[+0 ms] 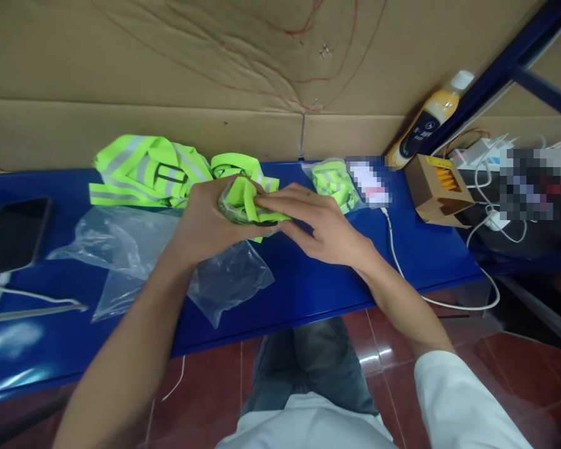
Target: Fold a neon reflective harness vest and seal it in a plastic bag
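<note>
Fingers (292, 202) of the right hand (331, 224) pinch and press at the right side of the held strap (245, 198), whose other side the left hand (201, 218) grasps in a curled grip. This bright yellow-green strap, with what looks like clear film about it, is between the two hands, above the blue counter (421, 255).

Behind the held strap stands a cardboard wall (121, 68); the counter spreads to both sides of it. Left of the held strap is the largest loose thing, a strap pile (140, 165) with silvery stripes and a black buckle. Flat clear bags (116, 240) lie left of the held strap and below it, partly hidden by the left arm. Far right of it are a leaning bottle (421, 131) and an open box (432, 193); far left, a dark phone (16, 234). Near it, to the right, is a bagged strap (331, 181); just behind it is a small strap loop (236, 163).

As for progress, one bundle looks finished, folded inside its bag. The held strap seems partway, bunched up, though how much is bagged is hidden by the hands. The pile and the loop appear undone, outside any bag.
</note>
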`<state>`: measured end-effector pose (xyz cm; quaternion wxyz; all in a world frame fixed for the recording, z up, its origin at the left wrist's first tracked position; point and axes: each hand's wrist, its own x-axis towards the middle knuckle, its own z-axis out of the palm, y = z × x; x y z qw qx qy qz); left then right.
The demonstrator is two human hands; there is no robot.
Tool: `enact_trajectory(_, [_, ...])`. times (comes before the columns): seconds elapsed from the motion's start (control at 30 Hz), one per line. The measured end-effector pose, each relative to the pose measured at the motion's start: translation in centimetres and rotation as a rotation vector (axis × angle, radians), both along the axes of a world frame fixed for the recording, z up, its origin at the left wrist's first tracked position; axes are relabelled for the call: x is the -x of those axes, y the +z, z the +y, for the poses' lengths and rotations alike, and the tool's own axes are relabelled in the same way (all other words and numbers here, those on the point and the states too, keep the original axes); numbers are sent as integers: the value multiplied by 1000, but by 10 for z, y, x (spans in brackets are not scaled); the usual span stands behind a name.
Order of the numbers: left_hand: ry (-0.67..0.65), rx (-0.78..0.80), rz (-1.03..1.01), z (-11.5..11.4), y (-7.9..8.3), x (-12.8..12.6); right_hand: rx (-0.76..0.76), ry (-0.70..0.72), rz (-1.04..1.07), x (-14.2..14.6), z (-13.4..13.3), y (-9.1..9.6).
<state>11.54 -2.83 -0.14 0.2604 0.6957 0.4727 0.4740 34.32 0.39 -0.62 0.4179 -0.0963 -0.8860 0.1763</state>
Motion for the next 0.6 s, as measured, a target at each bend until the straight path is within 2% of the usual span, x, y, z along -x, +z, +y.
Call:
enact_trajectory(0.17, [-6,-108,214,-5,3,-7,43,-18,-186,-2,-6,10])
enact_trajectory(0.33, [30,-320,379,-8,-2,-13,1,-140,-336,-2,-14,16])
enact_trajectory(0.43, [55,-445,397,-9,-1,-13,-41,-145,-199,0,-14,11])
enact_trajectory(0.53, [108,-438,347,-9,2,-11,-93,-202,29,1,-11,1])
enact_trajectory(0.6, [120,-405,313,-9,3,-10,-132,-186,98,2,-7,-5])
